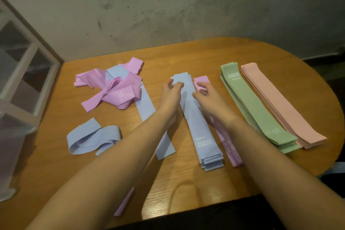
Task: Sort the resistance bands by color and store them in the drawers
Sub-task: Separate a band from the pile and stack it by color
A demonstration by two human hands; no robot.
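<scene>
A flat stack of blue bands (200, 132) lies lengthwise in the middle of the wooden table (186, 188). My left hand (170, 92) pinches the far end of its top band. My right hand (207, 93) rests on the stack's far right edge, fingers bent. Right of it lies a pink-purple stack (230, 149), partly under my right forearm. A green stack (255, 110) and a peach stack (281, 106) lie further right. At the left sits a tangled heap of pink-purple bands (115, 89) with a blue band (147, 110) under it. Two loose blue bands (91, 139) lie nearer.
A translucent plastic drawer unit (20, 84) stands at the table's left edge. A pink-purple band (124, 203) hangs near the front edge under my left forearm. A grey wall runs behind the table. The table's right end is rounded.
</scene>
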